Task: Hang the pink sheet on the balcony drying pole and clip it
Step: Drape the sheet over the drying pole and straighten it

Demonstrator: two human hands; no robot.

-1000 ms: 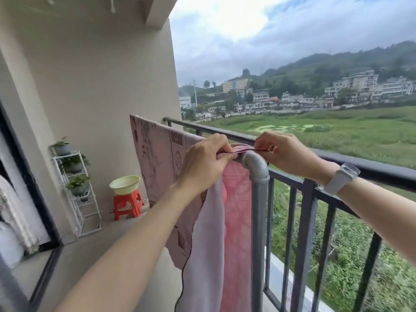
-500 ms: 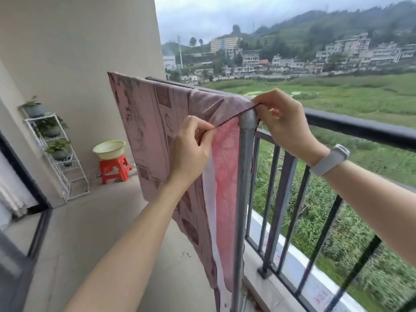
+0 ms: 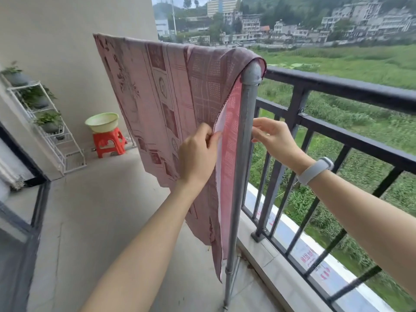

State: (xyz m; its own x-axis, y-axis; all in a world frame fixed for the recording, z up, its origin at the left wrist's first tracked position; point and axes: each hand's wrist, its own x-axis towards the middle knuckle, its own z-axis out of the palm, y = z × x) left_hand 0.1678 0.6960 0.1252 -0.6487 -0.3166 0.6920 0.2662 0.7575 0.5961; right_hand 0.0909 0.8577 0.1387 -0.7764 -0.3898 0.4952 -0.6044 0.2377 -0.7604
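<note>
The pink patterned sheet (image 3: 162, 91) is draped over the top bar of the grey metal drying pole (image 3: 245, 122), and both layers hang down on its near side. My left hand (image 3: 198, 154) pinches the sheet's near edge about halfway down, where the pale underside shows. My right hand (image 3: 274, 138) is on the far side of the upright post at the same height, with its fingertips against the post. Whether it grips the sheet's back layer is hidden by the post. No clip is in view.
The black balcony railing (image 3: 337, 86) runs close behind the pole on the right. By the far wall stand a red stool (image 3: 109, 143) carrying a pale green basin (image 3: 102, 121) and a white plant rack (image 3: 45, 122). A sliding door frame lies at the left.
Both hands have slid from the top of the pole down the sheet's near edge to mid-height. The sheet now lies smoother over the bar, and my view has tilted downward.
</note>
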